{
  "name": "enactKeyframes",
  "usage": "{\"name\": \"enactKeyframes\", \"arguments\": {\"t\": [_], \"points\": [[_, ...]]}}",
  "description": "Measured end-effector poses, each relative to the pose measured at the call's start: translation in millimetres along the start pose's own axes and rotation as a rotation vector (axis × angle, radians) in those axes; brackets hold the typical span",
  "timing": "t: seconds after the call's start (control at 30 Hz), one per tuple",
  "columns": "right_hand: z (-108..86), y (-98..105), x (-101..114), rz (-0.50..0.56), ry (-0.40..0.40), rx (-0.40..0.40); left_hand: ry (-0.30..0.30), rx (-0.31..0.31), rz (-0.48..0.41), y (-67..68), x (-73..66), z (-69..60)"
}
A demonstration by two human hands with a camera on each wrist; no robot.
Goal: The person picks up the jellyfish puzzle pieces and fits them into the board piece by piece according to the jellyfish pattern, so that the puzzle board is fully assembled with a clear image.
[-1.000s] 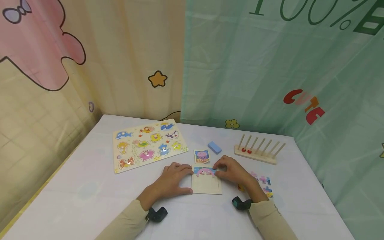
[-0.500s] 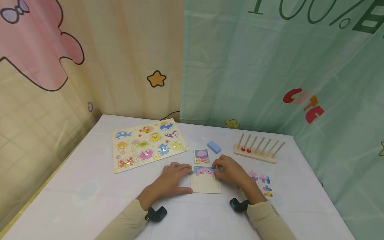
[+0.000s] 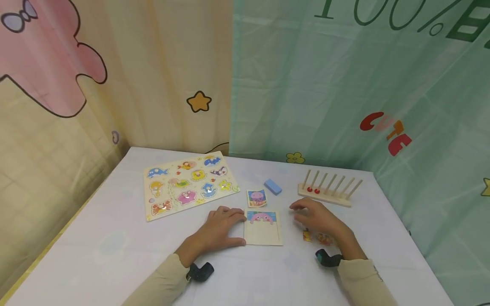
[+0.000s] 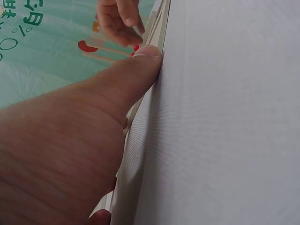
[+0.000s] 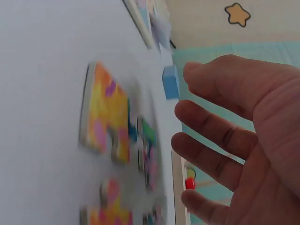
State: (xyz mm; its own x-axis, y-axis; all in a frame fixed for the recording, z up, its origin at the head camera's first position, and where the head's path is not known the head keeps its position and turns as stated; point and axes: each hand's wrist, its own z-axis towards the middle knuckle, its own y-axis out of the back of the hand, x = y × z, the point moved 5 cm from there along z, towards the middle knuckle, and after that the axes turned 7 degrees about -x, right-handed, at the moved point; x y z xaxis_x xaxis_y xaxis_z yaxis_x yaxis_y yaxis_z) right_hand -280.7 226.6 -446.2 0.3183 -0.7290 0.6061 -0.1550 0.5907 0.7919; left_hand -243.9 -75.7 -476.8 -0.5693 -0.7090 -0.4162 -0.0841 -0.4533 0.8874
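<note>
In the head view a square wooden puzzle board (image 3: 263, 234) lies at the table's middle, its top row filled with picture pieces (image 3: 262, 217). My left hand (image 3: 220, 229) rests at its left edge, fingertips and thumb touching it, fingers fairly straight. My right hand (image 3: 319, 216) is off the board to its right, fingers loosely bent, holding nothing. Under and beside it lie loose puzzle pieces (image 3: 307, 235); the right wrist view shows an orange and yellow piece (image 5: 105, 112) below the spread fingers. A small picture card (image 3: 257, 198) lies just above the board.
A large sea-animal puzzle (image 3: 191, 183) lies at the back left. A blue block (image 3: 273, 187) sits behind the card. The wooden peg rack (image 3: 325, 196) with two red beads stands at the back right. Curtains hang behind the table.
My right hand has moved off the board's top right corner to the right, over the loose pieces, and its fingers have parted. My left hand has stayed at the board's edge.
</note>
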Motion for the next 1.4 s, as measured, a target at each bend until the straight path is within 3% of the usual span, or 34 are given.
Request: {"name": "enactKeyframes", "arguments": {"t": [0.1, 0.33, 0.57, 0.83, 1.4], "points": [[-16.2, 12.3, -19.6, -0.023, -0.014, -0.048, 0.001, 0.000, -0.002, -0.1, 0.6, -0.1], [-37.6, 21.3, -45.0, -0.091, 0.122, -0.116, 0.001, -0.013, -0.002, -1.0, 1.8, -0.1], [-41.0, 20.6, -41.8, -0.085, 0.169, -0.179, -0.006, -0.011, -0.018, -1.6, 0.7, 0.6], [-35.3, 15.9, -41.9, -0.127, 0.109, -0.214, -0.003, -0.014, -0.015, -0.4, 0.9, 0.2], [-36.1, 13.0, -45.2, -0.169, 0.109, -0.235, -0.002, -0.009, -0.024, -0.2, 0.5, 0.1]]}}
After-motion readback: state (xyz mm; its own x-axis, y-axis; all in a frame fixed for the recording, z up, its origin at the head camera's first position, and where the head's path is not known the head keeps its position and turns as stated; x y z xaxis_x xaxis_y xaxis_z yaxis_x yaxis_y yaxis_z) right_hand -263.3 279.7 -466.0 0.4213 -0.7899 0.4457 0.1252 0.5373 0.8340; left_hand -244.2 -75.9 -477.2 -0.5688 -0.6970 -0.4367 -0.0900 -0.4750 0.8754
